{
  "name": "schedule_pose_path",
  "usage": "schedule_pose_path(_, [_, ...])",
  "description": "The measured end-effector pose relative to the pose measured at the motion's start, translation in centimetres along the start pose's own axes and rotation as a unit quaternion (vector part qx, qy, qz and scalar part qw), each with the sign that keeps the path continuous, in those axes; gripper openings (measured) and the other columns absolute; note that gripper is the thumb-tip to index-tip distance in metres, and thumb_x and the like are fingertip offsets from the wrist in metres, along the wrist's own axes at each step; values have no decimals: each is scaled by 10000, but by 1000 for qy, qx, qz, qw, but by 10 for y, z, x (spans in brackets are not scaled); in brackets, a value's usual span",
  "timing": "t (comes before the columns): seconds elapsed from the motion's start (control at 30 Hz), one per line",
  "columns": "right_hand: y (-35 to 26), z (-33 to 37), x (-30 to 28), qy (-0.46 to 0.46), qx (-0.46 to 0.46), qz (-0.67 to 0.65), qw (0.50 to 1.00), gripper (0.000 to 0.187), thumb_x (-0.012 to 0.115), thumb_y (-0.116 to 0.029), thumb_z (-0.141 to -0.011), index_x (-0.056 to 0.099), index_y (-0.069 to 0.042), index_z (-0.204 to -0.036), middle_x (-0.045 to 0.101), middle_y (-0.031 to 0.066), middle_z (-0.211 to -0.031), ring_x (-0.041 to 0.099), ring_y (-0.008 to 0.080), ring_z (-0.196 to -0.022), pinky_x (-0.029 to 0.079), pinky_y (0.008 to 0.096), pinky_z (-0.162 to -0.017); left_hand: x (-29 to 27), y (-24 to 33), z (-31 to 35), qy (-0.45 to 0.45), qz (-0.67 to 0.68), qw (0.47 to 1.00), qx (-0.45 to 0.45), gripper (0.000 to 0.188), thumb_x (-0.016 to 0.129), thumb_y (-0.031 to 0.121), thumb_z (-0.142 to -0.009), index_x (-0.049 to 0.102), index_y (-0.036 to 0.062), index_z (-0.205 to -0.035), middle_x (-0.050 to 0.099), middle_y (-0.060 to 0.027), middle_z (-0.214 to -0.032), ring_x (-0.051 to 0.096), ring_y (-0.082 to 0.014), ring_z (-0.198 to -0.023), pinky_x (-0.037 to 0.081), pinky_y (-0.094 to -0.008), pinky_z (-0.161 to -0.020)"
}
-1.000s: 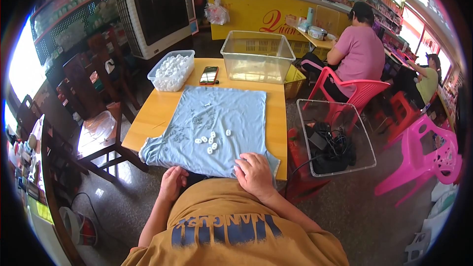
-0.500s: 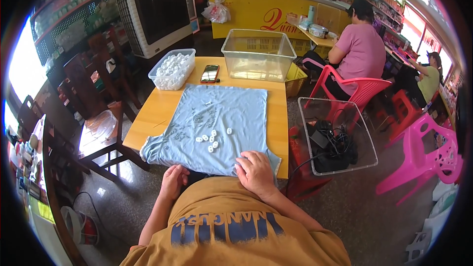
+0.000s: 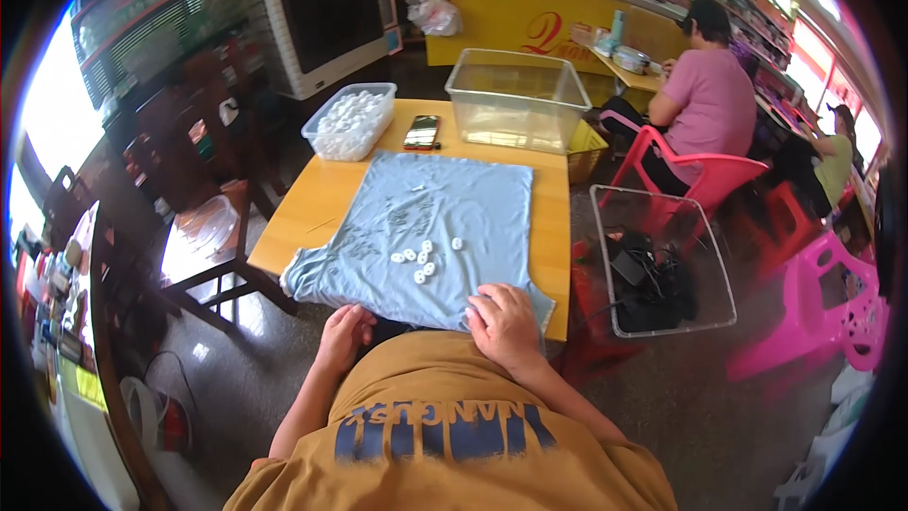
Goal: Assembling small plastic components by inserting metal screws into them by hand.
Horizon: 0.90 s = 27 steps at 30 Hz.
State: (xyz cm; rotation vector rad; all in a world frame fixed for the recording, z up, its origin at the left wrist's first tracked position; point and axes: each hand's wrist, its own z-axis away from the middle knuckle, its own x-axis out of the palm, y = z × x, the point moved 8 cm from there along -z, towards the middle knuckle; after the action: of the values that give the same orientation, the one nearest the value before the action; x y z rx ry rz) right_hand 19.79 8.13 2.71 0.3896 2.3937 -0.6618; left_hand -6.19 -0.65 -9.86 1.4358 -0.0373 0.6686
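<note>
Head view looks down on a light blue T-shirt point(image 3: 437, 222) spread flat across the yellow wooden surface point(image 3: 553, 227) at the centre of the frame. Its body is smooth with faint grey print, one sleeve bunches at the lower left corner, and its near hem hangs over the surface's lower edge. A small cluster of white buttons point(image 3: 422, 258) lies on the cloth just below its middle.

At the lower centre, the right hand point(image 3: 504, 324) rests palm down on the near hem of the T-shirt, fingers spread and pressing the cloth rather than gripping it. The left hand point(image 3: 346, 333) sits just left of it below the hem, fingers loosely curled; whether it pinches the cloth I cannot tell.

Toward the upper left of the surface stands a small clear plastic tub point(image 3: 351, 120) filled with white pieces. Beside it lies a black phone point(image 3: 422, 132). At the upper centre a large clear plastic bin point(image 3: 517, 99) holds nothing that shows. On the floor to the right, a wire-rimmed basket point(image 3: 662, 260) holds dark cables and gear.
</note>
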Motion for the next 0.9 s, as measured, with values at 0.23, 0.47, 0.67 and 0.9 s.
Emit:
schedule_pose_path(0.23, [-4, -1, 4, -10, -5, 9, 1000, 166, 653, -130, -733, 641, -51, -879, 592, 93, -955, 556, 278, -921, 432, 396, -814, -6, 1, 4, -1, -27, 1000, 15, 212, 533, 231, -920, 582, 34, -860, 615, -68, -786, 529, -115, -561, 438, -236, -514])
schedule_pose_path(0.47, [-3, 1, 3, -5, -9, 12, 1000, 170, 653, -130, -733, 632, -52, -883, 586, 95, -956, 551, 282, -925, 426, 397, -815, -4, -4, 3, -3, 1, 1000, 4, 208, 540, 232, -919, 580, 38, -856, 611, -62, -775, 528, -117, -553, 437, -237, -504])
schedule_pose_path(0.67, [-1, 2, 5, -9, -4, 19, 1000, 182, 650, -134, -734, 624, -54, -895, 582, 96, -965, 545, 281, -937, 421, 402, -825, -4, -4, 0, -7, 12, 1000, -1, 213, 545, 237, -917, 580, 37, -853, 612, -64, -777, 530, -122, -554, 439, -239, -503])
schedule_pose_path(0.9, [-2, 1, 4, -13, -6, 22, 1000, 167, 650, -125, -741, 631, -47, -888, 585, 92, -967, 544, 278, -940, 419, 388, -829, 0, -1, 2, -10, 8, 1000, 2, 230, 538, 245, -920, 577, 28, -855, 605, -70, -774, 525, -126, -553, 435, -243, -509])
